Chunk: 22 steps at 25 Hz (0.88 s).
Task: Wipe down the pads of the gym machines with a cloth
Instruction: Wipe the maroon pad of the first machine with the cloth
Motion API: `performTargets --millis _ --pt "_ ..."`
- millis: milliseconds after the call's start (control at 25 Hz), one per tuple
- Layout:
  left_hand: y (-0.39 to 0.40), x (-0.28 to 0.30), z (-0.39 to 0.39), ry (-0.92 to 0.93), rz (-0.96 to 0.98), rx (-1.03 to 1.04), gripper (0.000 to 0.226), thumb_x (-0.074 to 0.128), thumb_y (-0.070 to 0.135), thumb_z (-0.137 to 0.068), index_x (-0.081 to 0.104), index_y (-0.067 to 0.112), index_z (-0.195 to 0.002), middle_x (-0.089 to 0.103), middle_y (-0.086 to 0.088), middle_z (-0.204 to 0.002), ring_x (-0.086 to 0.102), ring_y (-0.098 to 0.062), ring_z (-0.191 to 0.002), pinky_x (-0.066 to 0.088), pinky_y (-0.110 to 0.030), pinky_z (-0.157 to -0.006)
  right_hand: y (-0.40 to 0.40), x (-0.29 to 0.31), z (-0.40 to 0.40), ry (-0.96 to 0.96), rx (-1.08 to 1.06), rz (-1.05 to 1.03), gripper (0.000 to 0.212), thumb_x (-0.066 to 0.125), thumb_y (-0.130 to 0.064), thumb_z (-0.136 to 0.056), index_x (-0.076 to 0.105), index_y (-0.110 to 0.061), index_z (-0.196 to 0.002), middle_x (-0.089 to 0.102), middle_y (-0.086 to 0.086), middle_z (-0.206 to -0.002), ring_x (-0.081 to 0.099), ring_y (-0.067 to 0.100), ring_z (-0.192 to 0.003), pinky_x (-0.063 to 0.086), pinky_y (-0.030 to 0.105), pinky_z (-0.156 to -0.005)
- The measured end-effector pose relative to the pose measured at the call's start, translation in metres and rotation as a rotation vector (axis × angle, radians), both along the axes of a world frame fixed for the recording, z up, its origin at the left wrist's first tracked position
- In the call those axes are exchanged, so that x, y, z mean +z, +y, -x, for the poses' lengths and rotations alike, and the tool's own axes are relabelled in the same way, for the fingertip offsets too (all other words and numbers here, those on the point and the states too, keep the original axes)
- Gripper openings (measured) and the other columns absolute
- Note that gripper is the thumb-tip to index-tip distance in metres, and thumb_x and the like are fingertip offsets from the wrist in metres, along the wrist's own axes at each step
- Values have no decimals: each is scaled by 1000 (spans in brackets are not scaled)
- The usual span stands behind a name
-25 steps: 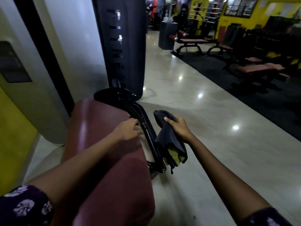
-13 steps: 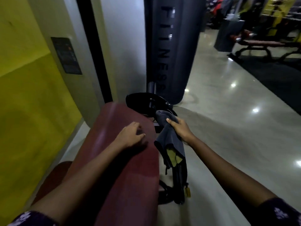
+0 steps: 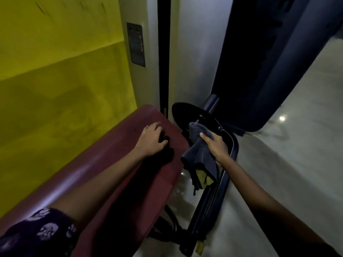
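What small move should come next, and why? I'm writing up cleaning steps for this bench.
Probably swing the right hand left to lay the cloth on the red pad. The cloth hangs off the pad's edge, over the black frame, touching no pad, while the left hand rests on the pad.

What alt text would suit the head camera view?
A person's left hand rests on a maroon pad while the right hand holds a dark cloth beside it, over the machine's black frame. A yellow wall stands left.
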<state>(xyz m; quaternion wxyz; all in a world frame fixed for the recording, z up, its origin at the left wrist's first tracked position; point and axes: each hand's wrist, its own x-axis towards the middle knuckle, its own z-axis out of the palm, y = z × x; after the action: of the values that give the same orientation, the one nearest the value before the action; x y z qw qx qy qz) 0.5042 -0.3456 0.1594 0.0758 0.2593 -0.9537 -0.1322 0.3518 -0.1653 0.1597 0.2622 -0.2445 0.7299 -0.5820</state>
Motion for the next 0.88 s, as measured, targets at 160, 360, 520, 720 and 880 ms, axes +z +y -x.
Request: performTargets --millis 160,360,520,720,880 --pt "-26 2 35 44 154 298 68 52 46 -88 32 8 -141 7 -14 -158 2 -28 -146 -10 -48 -114 -19 -11 27 41 19 -16 20 52 -12 -96 61 -7 -114 62 4 -101 62 9 -84 44 5 -58" --pt "-36 -28 28 -201 300 544 86 17 64 -86 20 5 -148 23 -17 -154 19 -36 -142 7 -63 -111 -79 -36 56 92 11 -13 21 53 -21 -96 62 -7 -110 65 7 -98 62 20 -94 45 14 -61" --pt "-38 -35 35 -175 330 601 86 23 65 -84 28 6 -146 30 -15 -152 25 -33 -140 15 -56 -112 -114 -80 55 -30 107 -92 40 53 -28 -95 55 -4 -127 61 12 -119 56 28 -113 41 23 -77" --pt "-35 -37 38 -163 361 655 85 28 65 -84 30 8 -146 30 -12 -152 25 -30 -141 14 -51 -114 -104 -119 67 -235 281 -118 48 55 -36 -91 54 -8 -130 60 9 -124 56 24 -115 48 33 -89" --pt "-32 -36 37 -184 343 665 85 33 65 -83 32 8 -146 31 -11 -152 25 -28 -141 16 -52 -113 -122 -95 67 -107 487 12 43 52 -28 -95 50 -11 -135 58 5 -129 54 17 -119 45 25 -93"
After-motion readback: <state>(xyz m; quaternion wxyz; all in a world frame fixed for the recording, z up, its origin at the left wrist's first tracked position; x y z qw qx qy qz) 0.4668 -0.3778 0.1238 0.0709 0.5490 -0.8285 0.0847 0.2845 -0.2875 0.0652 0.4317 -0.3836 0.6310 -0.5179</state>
